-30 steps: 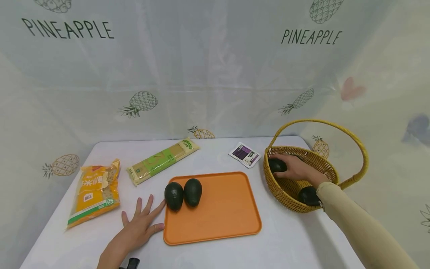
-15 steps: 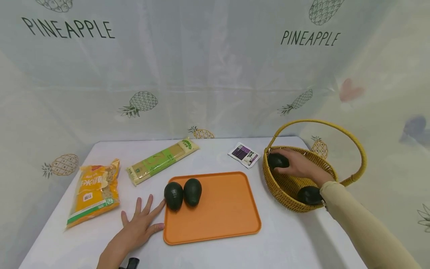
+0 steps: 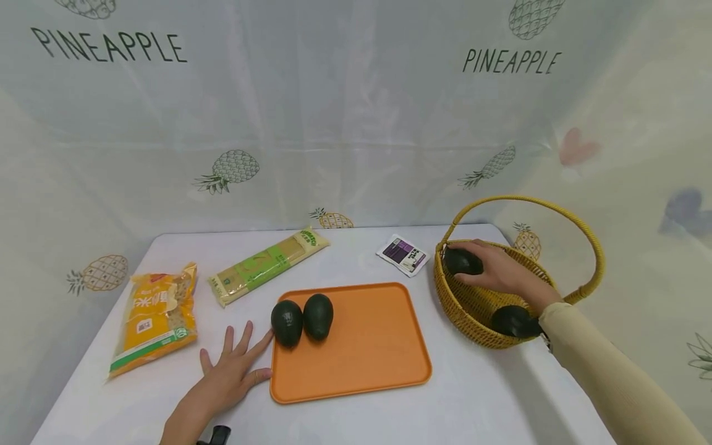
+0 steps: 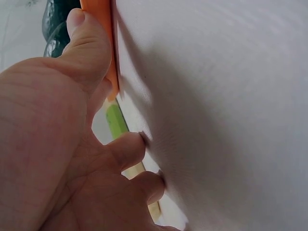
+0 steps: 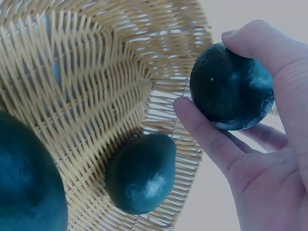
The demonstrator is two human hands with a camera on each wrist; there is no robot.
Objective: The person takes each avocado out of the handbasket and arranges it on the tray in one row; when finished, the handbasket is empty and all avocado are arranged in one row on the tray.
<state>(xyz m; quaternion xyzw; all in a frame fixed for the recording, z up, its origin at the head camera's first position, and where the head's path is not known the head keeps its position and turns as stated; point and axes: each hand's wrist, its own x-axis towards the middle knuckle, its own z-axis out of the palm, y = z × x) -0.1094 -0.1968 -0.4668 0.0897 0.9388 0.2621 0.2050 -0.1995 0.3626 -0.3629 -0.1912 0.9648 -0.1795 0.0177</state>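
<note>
My right hand point(image 3: 503, 269) grips a dark green avocado point(image 3: 463, 262) at the left side of a woven basket point(image 3: 452, 306). In the right wrist view, thumb and fingers wrap the held avocado point(image 5: 231, 89), which looks raised by the rim. Below it lies another avocado point(image 5: 142, 175), hidden behind my hand in the head view. A further avocado point(image 3: 508, 321) sits in the basket's near end, under my wrist. My left hand point(image 3: 229, 376) rests with spread fingers on the table, thumb and index finger at the left edge of an orange tray point(image 3: 372, 346). Two avocados point(image 3: 317, 316) lie side by side there.
The basket's tall handle point(image 3: 578, 225) arches above my right hand. Behind the tray lie a long green-labelled noodle pack point(image 3: 269, 266) and a small white-and-purple sachet point(image 3: 403, 254). A yellow bag point(image 3: 158, 318) lies at the left. A pineapple-print curtain point(image 3: 356, 123) hangs behind the table.
My right hand has lifted the avocado slightly and drawn it a little to the right inside the basket. My left hand stays still.
</note>
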